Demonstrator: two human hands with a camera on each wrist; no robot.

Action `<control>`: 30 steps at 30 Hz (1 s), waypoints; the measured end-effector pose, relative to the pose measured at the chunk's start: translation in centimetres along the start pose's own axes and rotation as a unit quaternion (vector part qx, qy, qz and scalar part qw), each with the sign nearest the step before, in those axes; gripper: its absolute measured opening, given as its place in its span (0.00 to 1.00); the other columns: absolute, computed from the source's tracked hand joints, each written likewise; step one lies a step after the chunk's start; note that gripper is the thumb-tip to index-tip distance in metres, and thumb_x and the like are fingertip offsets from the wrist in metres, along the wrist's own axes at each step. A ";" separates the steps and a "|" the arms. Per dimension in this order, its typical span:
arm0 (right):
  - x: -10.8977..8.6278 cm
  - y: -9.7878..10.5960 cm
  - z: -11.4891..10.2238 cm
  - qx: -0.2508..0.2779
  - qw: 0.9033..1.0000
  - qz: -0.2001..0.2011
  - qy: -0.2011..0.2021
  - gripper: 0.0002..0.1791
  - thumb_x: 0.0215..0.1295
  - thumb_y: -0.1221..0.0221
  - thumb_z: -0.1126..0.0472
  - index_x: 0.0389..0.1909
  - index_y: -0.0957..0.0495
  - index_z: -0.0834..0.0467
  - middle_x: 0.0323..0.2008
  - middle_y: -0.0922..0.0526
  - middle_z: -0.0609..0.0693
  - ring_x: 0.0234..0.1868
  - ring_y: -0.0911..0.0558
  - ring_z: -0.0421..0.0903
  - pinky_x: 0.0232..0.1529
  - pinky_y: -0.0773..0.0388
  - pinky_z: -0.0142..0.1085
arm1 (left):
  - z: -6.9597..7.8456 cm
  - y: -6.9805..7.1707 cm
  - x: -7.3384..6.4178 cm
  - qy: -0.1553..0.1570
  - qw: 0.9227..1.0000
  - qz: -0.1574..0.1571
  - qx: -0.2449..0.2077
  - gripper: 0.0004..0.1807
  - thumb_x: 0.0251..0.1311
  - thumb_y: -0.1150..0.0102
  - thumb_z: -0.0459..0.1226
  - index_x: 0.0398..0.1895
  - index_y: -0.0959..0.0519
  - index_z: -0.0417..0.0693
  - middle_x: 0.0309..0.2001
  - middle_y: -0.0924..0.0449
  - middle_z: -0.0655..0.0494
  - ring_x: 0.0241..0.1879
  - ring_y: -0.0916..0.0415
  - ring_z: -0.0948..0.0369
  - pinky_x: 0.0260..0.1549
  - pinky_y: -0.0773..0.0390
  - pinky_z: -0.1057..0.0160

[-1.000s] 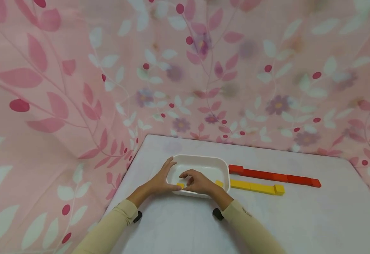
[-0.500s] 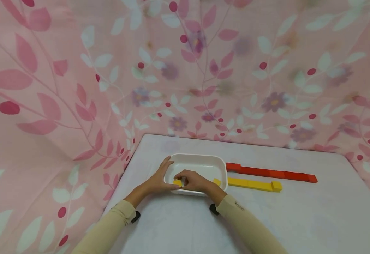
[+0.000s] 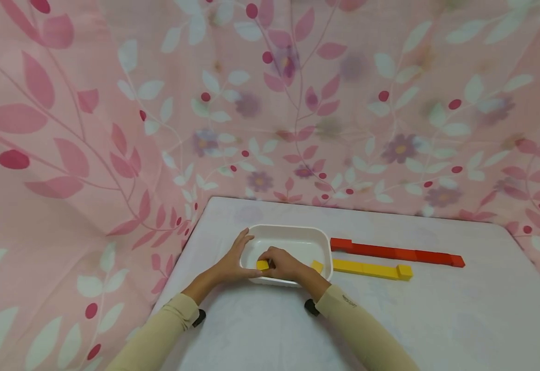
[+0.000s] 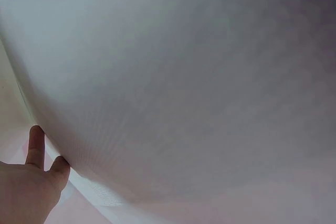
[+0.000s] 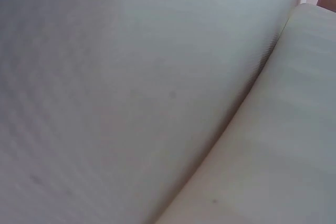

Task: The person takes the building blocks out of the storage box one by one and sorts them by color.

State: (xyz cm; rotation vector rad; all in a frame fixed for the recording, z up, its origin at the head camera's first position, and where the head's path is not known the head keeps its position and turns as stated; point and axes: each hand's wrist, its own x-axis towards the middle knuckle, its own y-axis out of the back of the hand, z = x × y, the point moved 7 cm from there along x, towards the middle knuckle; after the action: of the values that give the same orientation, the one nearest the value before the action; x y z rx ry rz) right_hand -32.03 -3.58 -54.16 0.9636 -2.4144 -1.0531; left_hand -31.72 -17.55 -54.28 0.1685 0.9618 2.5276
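Observation:
A white rectangular tray [image 3: 298, 246] lies on the table in the head view. My left hand [image 3: 229, 265] holds its left end, fingers spread at the rim and thumb along the near edge. Inside the near-left corner, my right hand [image 3: 285, 265] pinches a small yellow block [image 3: 263, 265] between thumb and curled fingers, close to the left thumb. Another yellow block [image 3: 317, 266] sits in the tray's near-right part, partly behind the right wrist. In the left wrist view, two digits of the left hand [image 4: 31, 187] touch a white edge; the block is out of that view.
Right of the tray, a row of red blocks [image 3: 392, 252] runs along the white table [image 3: 437, 319]. A shorter row of yellow blocks [image 3: 367, 269] lies nearer, with a raised block at its right end. A pink floral curtain [image 3: 325, 103] stands behind.
My right hand's fingers have closed around the yellow block beside the left thumb, and the block has risen slightly. The left hand stays at the tray; the head view has shifted a little.

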 end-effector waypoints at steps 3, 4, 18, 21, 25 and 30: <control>-0.2 -0.2 0.2 0.016 1.000 0.009 -0.019 0.15 0.60 0.32 0.60 0.48 0.17 0.58 0.34 0.25 0.46 0.32 0.29 0.38 0.35 0.29 0.27 | -0.1 -0.1 -0.2 0.001 1.000 0.005 -0.004 0.60 0.45 0.25 0.58 0.78 0.49 0.52 0.81 0.68 0.55 0.78 0.58 0.48 0.72 0.47 0.36; -0.4 -0.4 0.3 0.023 0.999 0.009 -0.025 0.16 0.60 0.32 0.60 0.49 0.17 0.59 0.34 0.26 0.45 0.33 0.29 0.38 0.35 0.29 0.27 | -0.2 -0.2 -0.3 0.004 1.000 0.002 -0.003 0.60 0.45 0.26 0.58 0.77 0.50 0.53 0.81 0.69 0.55 0.78 0.59 0.48 0.71 0.46 0.36; -0.9 -0.7 0.5 0.039 0.999 0.021 -0.031 0.17 0.60 0.33 0.62 0.51 0.18 0.57 0.42 0.22 0.47 0.35 0.26 0.37 0.40 0.24 0.27 | -0.7 -0.9 -0.7 0.019 1.000 -0.006 0.008 0.60 0.46 0.27 0.60 0.78 0.51 0.57 0.81 0.71 0.61 0.79 0.60 0.50 0.72 0.47 0.36; -0.7 -0.4 0.4 0.055 0.998 0.022 -0.028 0.18 0.61 0.33 0.63 0.52 0.18 0.57 0.42 0.20 0.46 0.34 0.24 0.36 0.39 0.23 0.27 | -0.5 -0.6 -0.6 0.018 1.000 -0.003 0.005 0.60 0.46 0.27 0.59 0.78 0.51 0.55 0.81 0.71 0.61 0.79 0.61 0.50 0.72 0.48 0.36; -0.5 0.0 0.2 0.061 0.998 0.025 -0.021 0.19 0.61 0.34 0.64 0.54 0.20 0.58 0.43 0.17 0.47 0.32 0.24 0.36 0.37 0.22 0.27 | -0.4 -0.3 -0.4 0.015 1.000 0.000 -0.001 0.60 0.46 0.27 0.59 0.78 0.51 0.55 0.81 0.71 0.61 0.79 0.61 0.49 0.72 0.48 0.36; -0.3 0.6 0.0 0.064 0.997 0.037 -0.003 0.18 0.59 0.32 0.63 0.52 0.18 0.57 0.43 0.16 0.47 0.32 0.24 0.35 0.37 0.22 0.27 | -0.2 0.0 -0.2 0.006 1.000 0.007 -0.002 0.60 0.46 0.27 0.59 0.78 0.50 0.53 0.81 0.70 0.59 0.79 0.60 0.48 0.71 0.47 0.36</control>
State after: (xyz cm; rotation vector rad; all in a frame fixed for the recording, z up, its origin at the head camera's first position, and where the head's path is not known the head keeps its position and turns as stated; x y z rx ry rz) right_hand -32.04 -3.05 -53.70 0.9030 -2.5283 -0.8868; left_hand -31.62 -17.72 -54.37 0.1602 0.9632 2.5446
